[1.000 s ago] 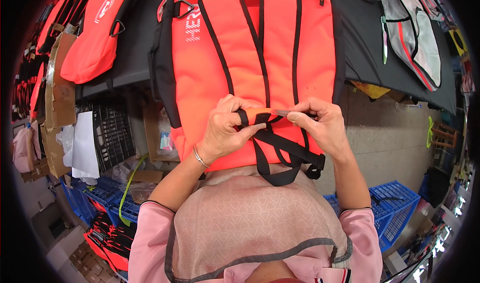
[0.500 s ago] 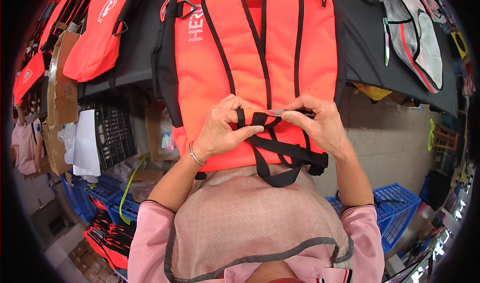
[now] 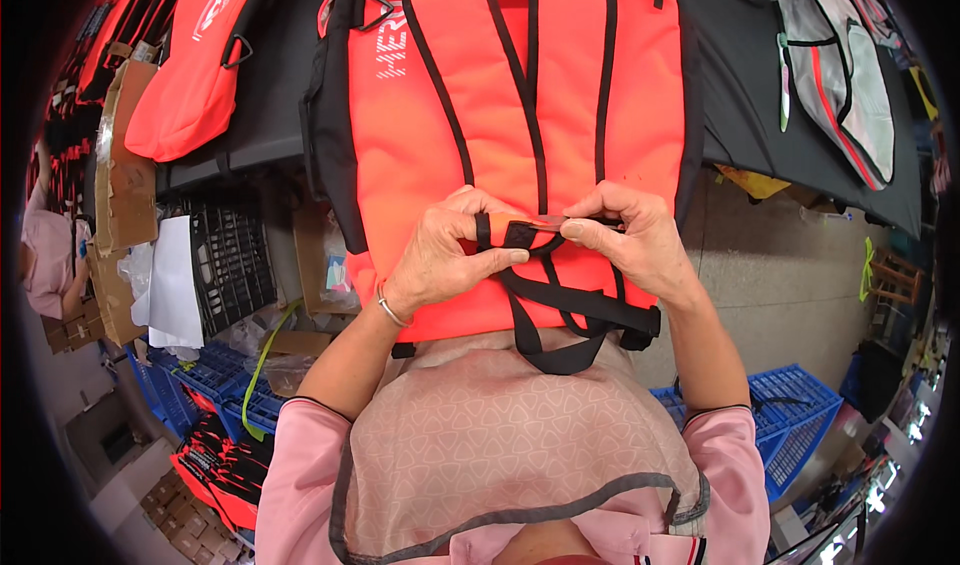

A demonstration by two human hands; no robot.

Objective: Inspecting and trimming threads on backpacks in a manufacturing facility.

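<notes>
An orange backpack [image 3: 520, 95] with thin black stripes hangs over the edge of a black table [image 3: 760, 95], its lower end against my body. My left hand [image 3: 450, 255] pinches a black webbing strap [image 3: 520, 237] at the bag's lower part. My right hand [image 3: 630, 235] grips the same strap just to the right, thumb and forefinger closed on it. More black strap loops [image 3: 570, 335] dangle below my hands. A thin bracelet sits on my left wrist.
A second orange bag [image 3: 190, 75] lies at the table's left end, a grey bag [image 3: 850, 85] with red trim at the right. Blue plastic crates [image 3: 790, 415], a black crate [image 3: 232, 265], cardboard [image 3: 125, 175] and red-black bags [image 3: 215, 455] stand on the floor. Another person's pink sleeve [image 3: 45, 255] shows far left.
Both hands have shifted slightly along the black strap, drawing closer together; the backpack has stayed in place.
</notes>
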